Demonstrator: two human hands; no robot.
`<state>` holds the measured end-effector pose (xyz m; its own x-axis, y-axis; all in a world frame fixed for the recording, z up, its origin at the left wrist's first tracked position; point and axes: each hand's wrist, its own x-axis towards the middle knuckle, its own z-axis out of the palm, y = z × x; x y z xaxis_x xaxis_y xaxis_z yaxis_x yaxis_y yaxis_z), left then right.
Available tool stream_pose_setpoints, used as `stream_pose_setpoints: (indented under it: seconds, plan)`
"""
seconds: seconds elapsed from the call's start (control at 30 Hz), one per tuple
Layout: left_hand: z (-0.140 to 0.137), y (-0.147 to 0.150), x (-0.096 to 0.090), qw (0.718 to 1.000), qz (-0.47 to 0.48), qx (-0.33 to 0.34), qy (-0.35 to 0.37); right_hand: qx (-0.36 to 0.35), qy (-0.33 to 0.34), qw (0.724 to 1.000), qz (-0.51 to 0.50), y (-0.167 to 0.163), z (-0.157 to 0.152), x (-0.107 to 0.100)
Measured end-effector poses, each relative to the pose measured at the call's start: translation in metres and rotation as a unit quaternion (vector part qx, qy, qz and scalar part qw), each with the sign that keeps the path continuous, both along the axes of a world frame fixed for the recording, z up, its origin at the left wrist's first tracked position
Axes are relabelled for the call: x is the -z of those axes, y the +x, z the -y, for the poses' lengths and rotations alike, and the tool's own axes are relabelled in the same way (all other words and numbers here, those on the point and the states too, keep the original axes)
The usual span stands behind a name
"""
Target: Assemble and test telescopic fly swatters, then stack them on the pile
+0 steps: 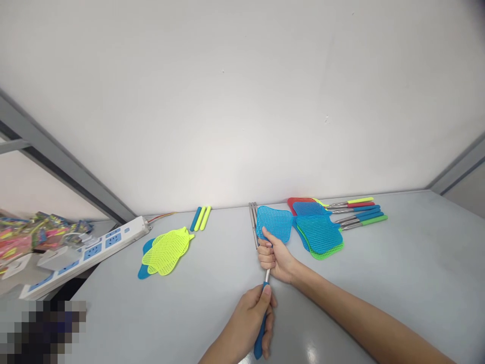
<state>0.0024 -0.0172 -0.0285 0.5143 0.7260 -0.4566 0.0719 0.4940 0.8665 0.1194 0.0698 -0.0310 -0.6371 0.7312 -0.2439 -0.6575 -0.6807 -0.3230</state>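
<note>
Both my hands are closed on one fly swatter with a blue mesh head (273,222), a metal rod and a blue handle (259,339). My left hand (252,313) grips the blue handle, low in the view. Higher up, my right hand (276,257) wraps round the swatter just below its head and hides part of the rod. A short piece of bare metal shows between the two hands. Just behind my right hand lie several metal rods (253,222). To its right, a pile of swatters (320,233) in blue, green and red overlaps on the table, handles pointing right.
Loose yellow and blue swatter heads (166,252) lie on the left of the grey table (125,303). Behind them are one blue and two yellow handle sleeves (200,219). A white power strip (125,230) runs along the left edge, near colourful packets (41,230). A white wall (242,116) borders the back.
</note>
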Motion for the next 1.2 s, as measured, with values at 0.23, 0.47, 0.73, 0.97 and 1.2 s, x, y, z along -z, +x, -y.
stream_pose_setpoints:
  seconds: [0.23,0.47,0.73,0.97,1.2]
  plan:
    - [0.001,0.000,0.000,1.000,-0.001,-0.001,-0.002,-0.004,-0.001,1.000,-0.022,0.001,0.001,0.001]
    - [0.001,0.000,0.000,1.000,-0.002,-0.003,0.003,-0.004,-0.011,1.000,-0.022,0.000,0.001,0.001]
    - [0.002,-0.003,0.010,1.000,0.022,-0.007,-0.005,-0.004,-0.015,1.000,-0.022,0.001,0.000,0.002]
    - [0.002,-0.002,0.012,0.999,0.033,-0.012,-0.002,-0.008,-0.011,0.999,-0.030,0.000,-0.001,0.004]
    - [0.001,-0.002,0.008,1.000,0.016,-0.005,0.000,0.001,-0.017,1.000,-0.025,0.000,0.001,0.002]
